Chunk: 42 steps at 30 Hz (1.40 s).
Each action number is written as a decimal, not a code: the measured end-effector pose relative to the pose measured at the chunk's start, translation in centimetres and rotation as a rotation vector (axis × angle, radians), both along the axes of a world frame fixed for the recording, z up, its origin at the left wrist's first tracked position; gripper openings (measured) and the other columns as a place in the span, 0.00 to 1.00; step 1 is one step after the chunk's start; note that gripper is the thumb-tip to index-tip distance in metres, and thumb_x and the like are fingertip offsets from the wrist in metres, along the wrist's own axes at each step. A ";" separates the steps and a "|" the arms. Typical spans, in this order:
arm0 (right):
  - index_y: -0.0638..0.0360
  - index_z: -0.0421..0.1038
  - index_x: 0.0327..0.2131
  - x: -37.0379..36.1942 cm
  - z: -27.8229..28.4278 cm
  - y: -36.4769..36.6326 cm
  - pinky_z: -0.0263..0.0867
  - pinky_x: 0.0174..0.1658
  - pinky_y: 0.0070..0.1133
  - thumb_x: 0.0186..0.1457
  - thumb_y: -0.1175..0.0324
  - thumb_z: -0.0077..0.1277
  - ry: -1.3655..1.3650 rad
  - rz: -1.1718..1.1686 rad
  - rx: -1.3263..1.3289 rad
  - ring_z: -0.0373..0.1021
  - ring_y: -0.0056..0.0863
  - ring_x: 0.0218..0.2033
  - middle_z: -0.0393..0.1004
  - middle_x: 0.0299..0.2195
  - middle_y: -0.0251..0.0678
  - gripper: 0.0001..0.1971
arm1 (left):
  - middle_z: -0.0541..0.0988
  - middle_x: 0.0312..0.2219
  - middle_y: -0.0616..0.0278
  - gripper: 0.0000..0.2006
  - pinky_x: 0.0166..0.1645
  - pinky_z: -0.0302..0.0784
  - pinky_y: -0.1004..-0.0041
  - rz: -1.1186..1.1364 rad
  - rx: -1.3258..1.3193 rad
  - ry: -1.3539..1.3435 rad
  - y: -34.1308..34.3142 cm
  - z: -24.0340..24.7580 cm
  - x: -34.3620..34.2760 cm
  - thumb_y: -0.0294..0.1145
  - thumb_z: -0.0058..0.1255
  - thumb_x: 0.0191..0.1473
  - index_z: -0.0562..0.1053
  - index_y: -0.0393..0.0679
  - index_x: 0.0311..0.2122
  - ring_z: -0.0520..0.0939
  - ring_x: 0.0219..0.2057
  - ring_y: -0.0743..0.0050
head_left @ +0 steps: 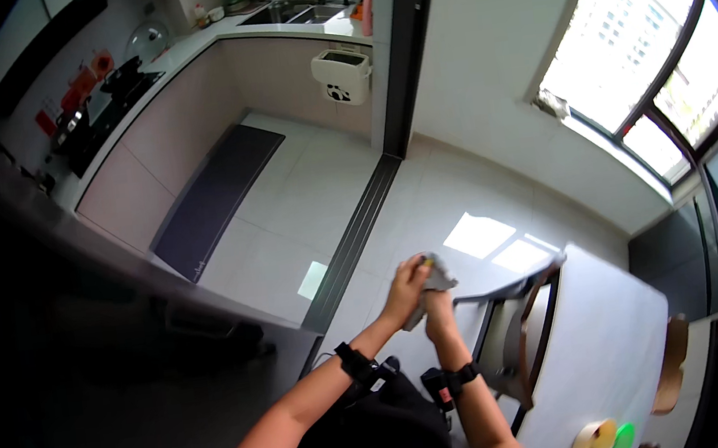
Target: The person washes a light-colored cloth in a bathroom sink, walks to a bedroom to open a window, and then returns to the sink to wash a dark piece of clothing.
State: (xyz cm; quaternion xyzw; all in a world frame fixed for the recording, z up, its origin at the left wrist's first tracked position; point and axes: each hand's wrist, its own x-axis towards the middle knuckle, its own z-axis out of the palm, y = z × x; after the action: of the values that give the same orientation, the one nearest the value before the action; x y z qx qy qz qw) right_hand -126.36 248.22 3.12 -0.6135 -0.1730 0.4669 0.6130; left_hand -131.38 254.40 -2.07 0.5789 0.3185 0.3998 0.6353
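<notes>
At the far left a kitchen worktop (181,58) runs along the wall, carrying a dark stove (111,106) with a pan on it and a glass lid (148,40) leaning behind; further along the same worktop sits a sink (295,12). Below it a dark floor mat (214,196) lies on the pale tiles, and a white box-shaped bin (342,75) hangs on the end of the cabinet run. A dark sliding-door track (352,242) crosses the floor between the kitchen and the room where the person stands. Near the middle of the view the left hand (406,289) is raised in front of the body, its fingers (417,266) clenched around a grey cloth (436,281) with a bit of yellow showing at the top. The right hand (439,317) is just beside and slightly below it, touching the left hand, its fingers also gripping the lower part of the same cloth, so the cloth is bunched between both hands, in the air above the floor. Both wrists wear dark bands. Just right of the hands a dark-framed chair (522,329) is tucked against a white table (612,346), on whose near end lies a roll of tape (592,443) beside a green object (621,440). Large windows (650,58) fill the upper right.
</notes>
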 end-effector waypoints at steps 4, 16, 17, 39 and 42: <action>0.68 0.60 0.47 1.5 -1.1 11.8 0.62 0.44 0.27 0.55 0.62 0.44 -0.437 0.406 0.007 0.65 0.37 0.42 0.66 0.37 0.47 0.21 | 0.73 0.28 0.60 0.11 0.35 0.70 0.71 0.206 -0.023 0.083 11.1 -3.8 1.0 0.36 0.40 0.55 0.69 0.37 0.33 0.74 0.29 0.65; 0.54 0.52 0.55 11.3 1.1 42.5 0.67 0.37 0.23 0.57 0.63 0.45 -0.192 0.380 0.033 0.65 0.25 0.40 0.60 0.47 0.39 0.24 | 0.73 0.22 0.61 0.09 0.24 0.70 0.71 0.148 -0.650 -0.292 46.5 -4.3 4.9 0.37 0.44 0.51 0.69 0.44 0.25 0.75 0.21 0.73; 0.54 0.52 0.55 12.1 1.5 44.4 0.67 0.37 0.24 0.57 0.61 0.44 -0.091 0.362 0.041 0.65 0.26 0.40 0.59 0.47 0.39 0.24 | 0.74 0.23 0.61 0.09 0.25 0.71 0.71 0.325 -0.823 -0.313 47.3 -0.9 5.8 0.37 0.44 0.51 0.70 0.44 0.26 0.75 0.22 0.72; 0.64 0.71 0.36 5.5 1.6 100.1 0.65 0.35 0.17 0.50 0.65 0.51 0.314 0.599 -0.034 0.70 0.21 0.32 0.74 0.31 0.32 0.13 | 0.75 0.39 0.54 0.15 0.44 0.74 0.69 0.325 -0.680 -0.324 93.1 9.6 -6.0 0.35 0.42 0.56 0.68 0.35 0.43 0.78 0.40 0.65; 0.60 0.70 0.37 7.1 2.2 105.8 0.63 0.38 0.18 0.52 0.66 0.49 0.268 0.637 0.080 0.69 0.21 0.33 0.72 0.28 0.29 0.11 | 0.72 0.44 0.52 0.19 0.47 0.72 0.67 0.300 -0.669 -0.426 100.1 12.1 -5.6 0.40 0.39 0.58 0.64 0.35 0.48 0.75 0.44 0.61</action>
State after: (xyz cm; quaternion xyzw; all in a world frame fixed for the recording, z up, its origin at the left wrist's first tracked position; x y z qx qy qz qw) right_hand -119.23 353.98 5.27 -0.4376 -0.2918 0.7039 0.4773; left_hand -136.97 354.55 10.08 0.1923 0.3731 0.4732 0.7745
